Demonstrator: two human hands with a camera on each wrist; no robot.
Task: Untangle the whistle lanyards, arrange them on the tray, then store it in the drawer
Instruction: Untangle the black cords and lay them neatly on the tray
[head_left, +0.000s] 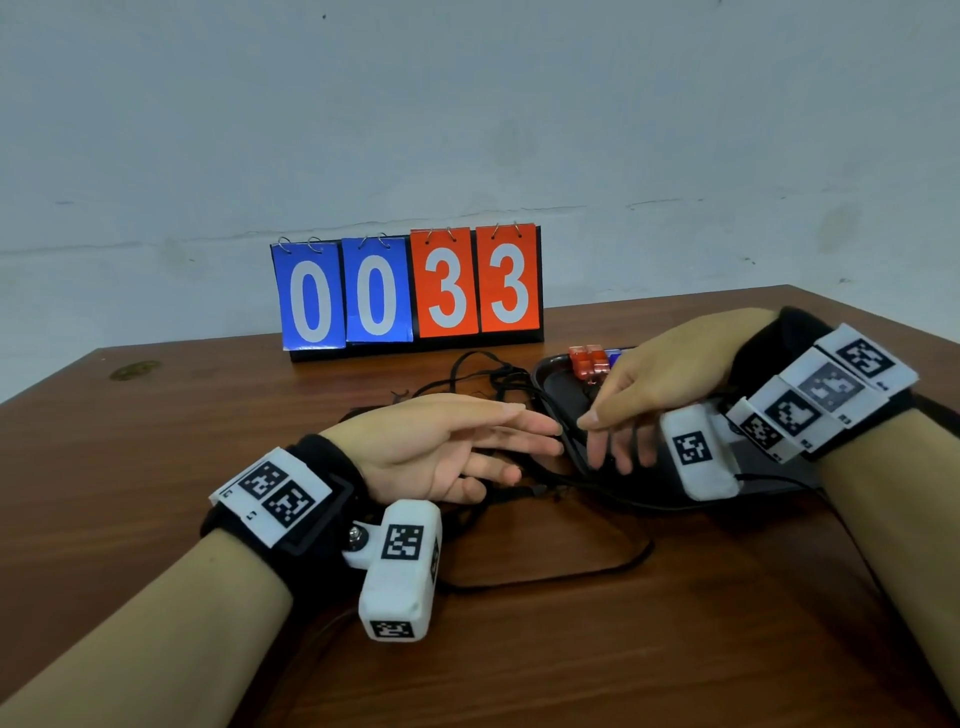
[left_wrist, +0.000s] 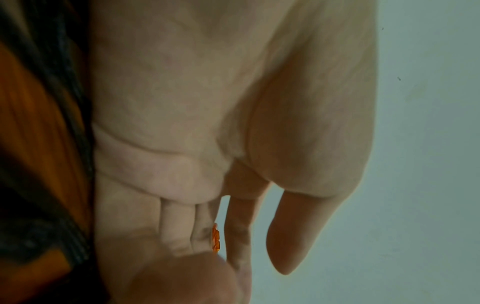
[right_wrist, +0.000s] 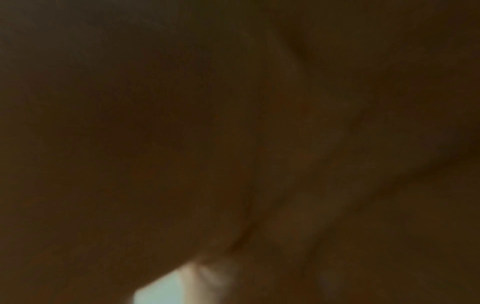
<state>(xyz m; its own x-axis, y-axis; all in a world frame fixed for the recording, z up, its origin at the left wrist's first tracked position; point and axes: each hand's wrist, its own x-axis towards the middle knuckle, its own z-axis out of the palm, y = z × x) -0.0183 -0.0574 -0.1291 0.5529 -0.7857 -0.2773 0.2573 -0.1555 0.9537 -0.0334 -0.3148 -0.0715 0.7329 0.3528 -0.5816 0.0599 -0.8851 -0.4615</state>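
Observation:
Black lanyard cords (head_left: 498, 384) lie tangled on the wooden table (head_left: 156, 441), with a loose loop (head_left: 571, 566) trailing toward me. Orange whistles (head_left: 587, 361) and a blue one (head_left: 614, 356) sit at the far end of the black tray (head_left: 558, 387). My left hand (head_left: 519, 441) lies over the tangle with its fingers straight, pointing right. My right hand (head_left: 613, 436) hangs over the tray's near left rim, its fingers spread downward; a thin cord (head_left: 637, 434) runs between them. The two hands' fingertips nearly meet. The left wrist view shows my straight fingers (left_wrist: 235, 226). The right wrist view is dark.
A flip scoreboard (head_left: 410, 291) reading 0033 stands at the table's back edge against a pale wall. A dark cable (head_left: 831, 512) runs from my right wrist across the table. Bare wood stretches to the left and toward me.

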